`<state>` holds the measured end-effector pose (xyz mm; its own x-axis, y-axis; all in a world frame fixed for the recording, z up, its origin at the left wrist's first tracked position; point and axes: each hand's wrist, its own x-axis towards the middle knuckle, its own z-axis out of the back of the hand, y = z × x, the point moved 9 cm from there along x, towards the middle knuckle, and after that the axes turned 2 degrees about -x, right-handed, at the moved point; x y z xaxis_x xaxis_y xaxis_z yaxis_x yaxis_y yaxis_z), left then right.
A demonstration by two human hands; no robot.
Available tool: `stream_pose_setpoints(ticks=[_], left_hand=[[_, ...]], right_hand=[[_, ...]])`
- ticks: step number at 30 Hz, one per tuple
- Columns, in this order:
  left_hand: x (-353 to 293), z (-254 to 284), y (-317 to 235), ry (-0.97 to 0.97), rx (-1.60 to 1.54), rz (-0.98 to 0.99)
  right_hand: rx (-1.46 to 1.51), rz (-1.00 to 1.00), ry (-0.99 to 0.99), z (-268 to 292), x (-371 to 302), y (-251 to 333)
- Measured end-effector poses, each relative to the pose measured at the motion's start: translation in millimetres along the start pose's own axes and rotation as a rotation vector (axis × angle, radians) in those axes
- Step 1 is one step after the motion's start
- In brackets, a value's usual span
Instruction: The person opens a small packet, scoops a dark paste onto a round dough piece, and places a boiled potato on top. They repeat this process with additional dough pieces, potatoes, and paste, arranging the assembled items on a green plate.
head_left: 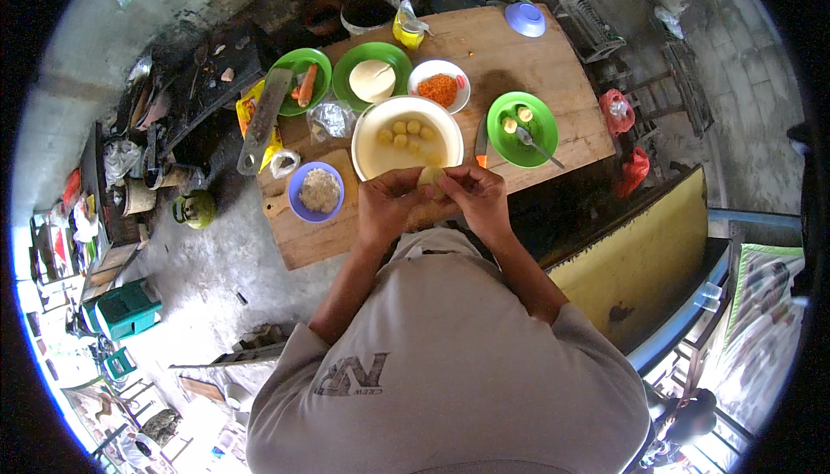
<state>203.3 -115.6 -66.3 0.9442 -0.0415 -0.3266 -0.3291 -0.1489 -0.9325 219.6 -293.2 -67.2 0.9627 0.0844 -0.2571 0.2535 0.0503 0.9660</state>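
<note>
Close in front of my body, at the near rim of a large white bowl (456,120), my left hand (386,203) and my right hand (481,202) come together. The fingertips of both are closed around a soft-looking pale yellow lump (430,178), perhaps dough; fingers partly cover it. Several round yellowish balls (400,135) sit inside the bowl. To the left stands a purple bowl (295,187) of crumbly whitish food (319,190). On the right, a green plate (522,152) holds a spoon (526,139) and two pale yellow pieces (524,114).
Beyond the white bowl are a small bowl of orange shreds (437,89), a green plate with a pale round block (373,81) and another with carrots (307,85). An orange-handled knife (482,146) lies right of the bowl. A long metal blade (268,115) rests at the table's left edge.
</note>
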Motion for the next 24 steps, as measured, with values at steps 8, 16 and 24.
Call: stream_pose_setpoints(ticks=[8, 16, 24], left_hand=[[7, -15, 5, 0.094, -0.196, 0.008], [21, -26, 43, 0.115, -0.112, 0.101], [52, -53, 73, 0.011, -0.022, 0.158]], right_hand=[[0.071, 0.055, 0.078, 5, 1, 6], [0.022, -0.066, 0.14, 24, 8, -34], [-1.054, 0.203, -0.354, 198, 59, -64]])
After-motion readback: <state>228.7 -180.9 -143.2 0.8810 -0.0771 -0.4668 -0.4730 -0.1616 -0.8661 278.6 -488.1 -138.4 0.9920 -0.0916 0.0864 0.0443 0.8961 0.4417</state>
